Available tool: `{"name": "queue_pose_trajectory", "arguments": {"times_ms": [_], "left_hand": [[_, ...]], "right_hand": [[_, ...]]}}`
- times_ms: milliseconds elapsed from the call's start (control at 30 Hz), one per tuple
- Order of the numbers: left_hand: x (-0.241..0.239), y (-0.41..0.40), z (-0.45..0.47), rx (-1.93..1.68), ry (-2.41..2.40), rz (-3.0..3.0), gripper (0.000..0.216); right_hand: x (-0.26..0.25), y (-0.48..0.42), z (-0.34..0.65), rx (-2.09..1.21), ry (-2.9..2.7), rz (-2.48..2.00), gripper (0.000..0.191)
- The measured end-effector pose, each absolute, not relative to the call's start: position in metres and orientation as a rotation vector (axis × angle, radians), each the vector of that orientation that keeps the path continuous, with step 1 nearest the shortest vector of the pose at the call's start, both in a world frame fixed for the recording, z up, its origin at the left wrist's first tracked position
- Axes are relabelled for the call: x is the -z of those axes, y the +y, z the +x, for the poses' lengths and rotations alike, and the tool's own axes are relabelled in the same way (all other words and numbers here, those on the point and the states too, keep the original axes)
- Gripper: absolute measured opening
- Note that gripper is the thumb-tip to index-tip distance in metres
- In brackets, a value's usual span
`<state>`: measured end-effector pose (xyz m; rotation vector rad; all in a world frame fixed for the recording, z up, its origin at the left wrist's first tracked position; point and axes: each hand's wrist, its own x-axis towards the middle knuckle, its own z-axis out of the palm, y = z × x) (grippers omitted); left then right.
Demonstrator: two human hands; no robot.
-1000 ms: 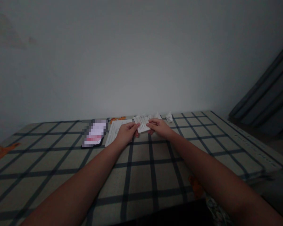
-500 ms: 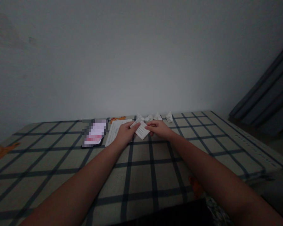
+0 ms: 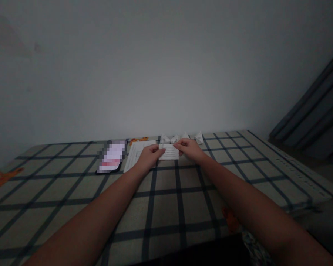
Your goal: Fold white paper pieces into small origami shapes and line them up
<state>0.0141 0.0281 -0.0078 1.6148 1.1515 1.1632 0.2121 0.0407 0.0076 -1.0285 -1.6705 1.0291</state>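
Note:
A small white piece of printed paper [image 3: 170, 152] is held between my two hands, its long edges lying roughly level. My left hand [image 3: 149, 157] pinches its left end with the thumb on top. At the upper right corner, my right hand [image 3: 190, 149] grips it between thumb and fingers. Just behind are several small folded white papers, among them one on the left [image 3: 165, 139] and one on the right [image 3: 199, 138]. Larger printed sheets [image 3: 133, 154] lie flat to the left, partly covered by my left hand.
A phone [image 3: 111, 157] with a lit, pixelated screen lies left of the sheets. The checked cloth [image 3: 166, 207] covers the surface, which meets a pale wall [image 3: 166, 74] at the back. A dark curtain [image 3: 313, 99] hangs at the right.
The paper in my hands has turned from a diamond position, corner toward me, to a level rectangle. Both hands have shifted only slightly and still hold it.

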Motion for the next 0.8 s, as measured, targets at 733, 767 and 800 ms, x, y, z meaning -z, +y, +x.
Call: {"name": "queue_pose_trajectory", "arguments": {"times_ms": [733, 767, 800], "left_hand": [[0.0084, 0.0241, 0.0166, -1.138, 1.009, 1.62, 0.048], [0.0072, 0.0231, 0.0169, -1.135, 1.001, 1.633, 0.048], [0.006, 0.022, 0.0171, -1.125, 1.001, 1.652, 0.047]], "right_hand": [[-0.0062, 0.0365, 0.2078, -1.102, -1.721, -0.927, 0.019], [-0.0059, 0.0366, 0.208, -1.108, -1.723, -0.923, 0.019], [-0.0057, 0.0368, 0.2083, -1.099, -1.734, -0.923, 0.019]]}}
